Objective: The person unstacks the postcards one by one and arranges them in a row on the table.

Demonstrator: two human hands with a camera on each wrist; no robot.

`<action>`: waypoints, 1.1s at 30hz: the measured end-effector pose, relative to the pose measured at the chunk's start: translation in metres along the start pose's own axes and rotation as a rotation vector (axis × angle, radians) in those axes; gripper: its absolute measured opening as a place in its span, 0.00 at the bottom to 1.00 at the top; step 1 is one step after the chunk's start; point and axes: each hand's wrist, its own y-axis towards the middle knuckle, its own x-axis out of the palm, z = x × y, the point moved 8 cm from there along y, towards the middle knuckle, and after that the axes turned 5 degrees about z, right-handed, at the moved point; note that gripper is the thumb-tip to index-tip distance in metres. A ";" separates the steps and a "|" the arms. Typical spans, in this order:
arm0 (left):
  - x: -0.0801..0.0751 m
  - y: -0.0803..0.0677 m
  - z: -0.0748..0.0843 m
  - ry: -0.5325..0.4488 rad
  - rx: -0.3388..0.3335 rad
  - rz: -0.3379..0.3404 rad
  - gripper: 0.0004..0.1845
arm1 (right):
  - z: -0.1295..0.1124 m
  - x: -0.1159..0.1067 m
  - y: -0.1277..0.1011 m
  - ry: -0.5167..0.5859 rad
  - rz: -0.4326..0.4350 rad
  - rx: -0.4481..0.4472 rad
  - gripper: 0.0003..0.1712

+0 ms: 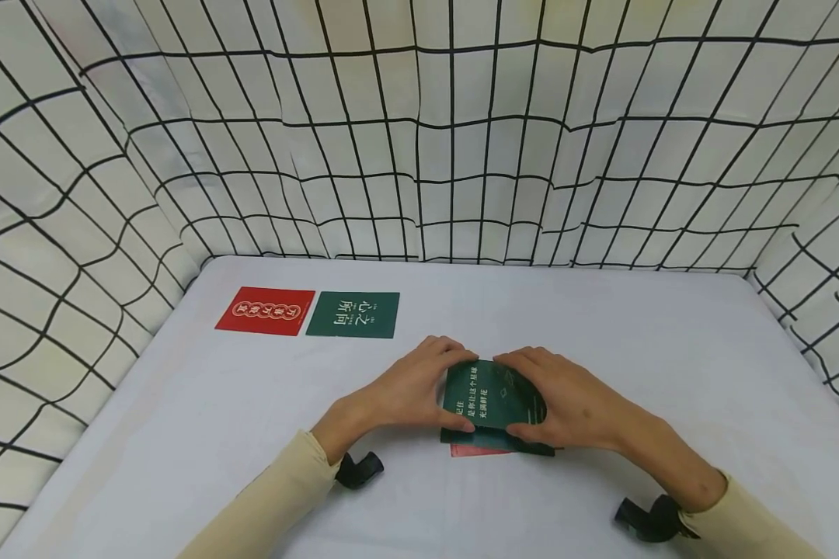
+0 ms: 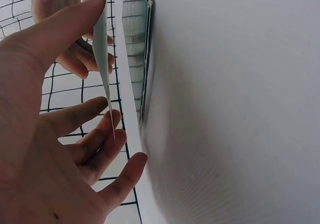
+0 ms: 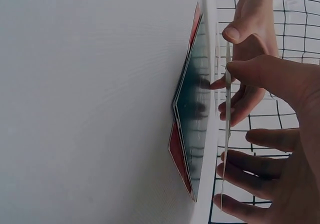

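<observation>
Between both hands is a dark green card (image 1: 492, 396) with white lettering, raised off the table. My left hand (image 1: 419, 384) pinches its left side, thumb on the near edge and fingers at the far edge. On the right side my right hand (image 1: 566, 404) grips the same card in a like way. In the left wrist view the card (image 2: 101, 54) appears edge-on and slightly bowed. Below it lies a small pile of glossy green cards (image 3: 192, 104), with red cards (image 3: 178, 151) sticking out underneath; a gap separates pile and held card.
A red card (image 1: 266, 310) and a green card (image 1: 353, 314) with white characters lie side by side at the back left of the white table (image 1: 636, 326). Black wire grid over white cloth encloses the back and sides. Dark wrist devices hang near both sleeves.
</observation>
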 end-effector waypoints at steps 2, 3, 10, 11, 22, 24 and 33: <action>-0.002 0.001 -0.001 -0.007 -0.003 0.014 0.48 | 0.000 -0.002 0.001 0.003 0.011 -0.003 0.51; -0.003 0.001 -0.002 -0.011 -0.002 0.022 0.47 | 0.000 -0.002 0.002 0.005 0.017 -0.005 0.50; -0.011 0.004 -0.006 -0.037 -0.019 0.061 0.46 | 0.006 -0.007 0.005 0.013 0.078 0.009 0.49; -0.012 0.004 -0.006 -0.037 -0.022 0.067 0.46 | 0.007 -0.008 0.006 0.008 0.089 0.016 0.49; -0.024 0.007 -0.015 -0.048 -0.047 0.158 0.46 | 0.020 -0.014 0.011 0.022 0.171 0.087 0.51; -0.026 0.007 -0.017 -0.056 -0.053 0.166 0.46 | 0.022 -0.014 0.012 0.030 0.181 0.088 0.51; -0.029 0.007 -0.021 -0.065 -0.086 0.168 0.47 | 0.025 -0.013 0.017 0.066 0.182 0.082 0.50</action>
